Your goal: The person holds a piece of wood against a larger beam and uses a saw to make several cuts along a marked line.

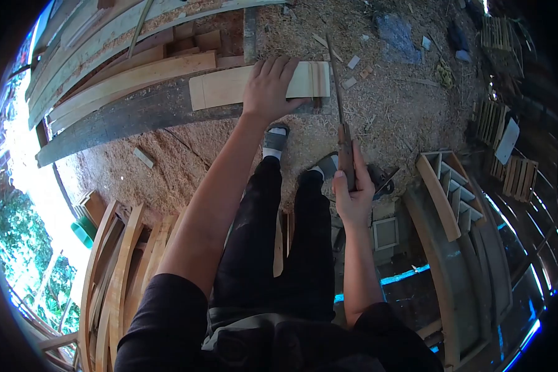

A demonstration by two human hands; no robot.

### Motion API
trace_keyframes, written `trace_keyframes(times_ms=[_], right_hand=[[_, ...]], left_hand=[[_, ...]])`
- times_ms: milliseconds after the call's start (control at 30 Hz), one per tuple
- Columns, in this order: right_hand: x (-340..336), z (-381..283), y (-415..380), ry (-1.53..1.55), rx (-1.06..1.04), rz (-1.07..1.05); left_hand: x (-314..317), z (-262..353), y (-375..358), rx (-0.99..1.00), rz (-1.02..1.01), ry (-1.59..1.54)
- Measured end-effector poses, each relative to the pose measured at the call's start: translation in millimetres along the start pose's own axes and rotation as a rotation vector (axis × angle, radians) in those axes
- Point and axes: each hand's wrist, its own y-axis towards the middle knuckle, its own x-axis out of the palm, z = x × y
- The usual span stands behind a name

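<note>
My left hand lies across a pale wooden board, its fingers reaching over the far edge and the thumb along the near edge. Under it, the board rests on a dark plank bench, with its right end sticking out past the hand. A brown stripe runs across that end. My right hand is closed round the wooden handle of a handsaw. Seen almost edge-on, the thin blade points away from me, just right of the board's end.
Long curved planks are stacked beyond the bench at left. More curved timbers stand at lower left. On the right are a slatted wooden frame and several crates. Shavings and offcuts cover the floor around my feet.
</note>
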Motion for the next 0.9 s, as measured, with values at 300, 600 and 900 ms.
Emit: trace_keyframes(times_ms=[300, 600, 900], right_hand=[[-14.7, -4.7, 11.4, -0.134, -0.549, -0.08], [-41.5, -34.9, -13.6, 0.167, -0.404, 0.192], [-91.9, -24.7, -32.8, 0.26, -0.148, 0.282]], left_hand=[[13.6, 1.8, -4.5, 0.021, 0.082, 0.085], [26.1, 19.4, -14.7, -0.015, 0.173, 0.063], [59.0, 79.1, -63.3, -0.161, 0.306, 0.1]])
